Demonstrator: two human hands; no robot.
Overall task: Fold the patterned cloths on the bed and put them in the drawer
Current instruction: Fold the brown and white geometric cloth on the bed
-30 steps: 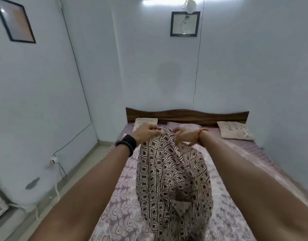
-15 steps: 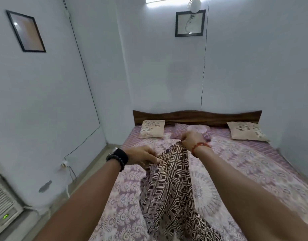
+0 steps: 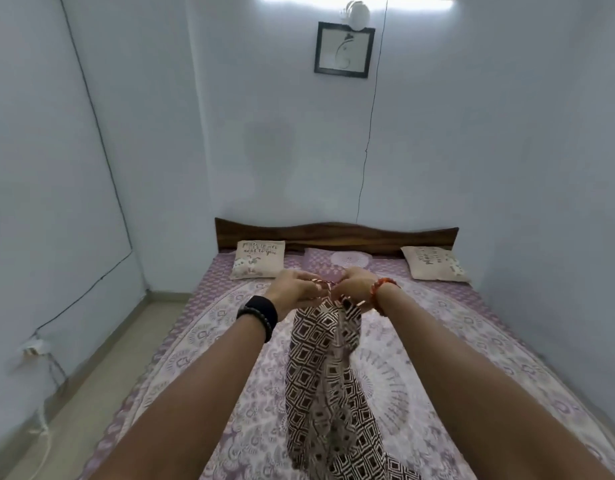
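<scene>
Pinching the brown geometric-print cloth [image 3: 328,382] top edge, left hand [image 3: 292,292] and right hand [image 3: 354,289] hold it raised close together so it hangs straight over the bed [image 3: 472,358], likely to find corners for folding.

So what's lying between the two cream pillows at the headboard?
In the head view, a purple patterned pillow lies between the left cream pillow and right cream pillow.

Two cream printed cushions [image 3: 259,259] [image 3: 435,263] lean near a dark wooden headboard [image 3: 337,233]. A framed line drawing [image 3: 344,49] hangs on the pale blue wall [image 3: 472,133] above.
</scene>
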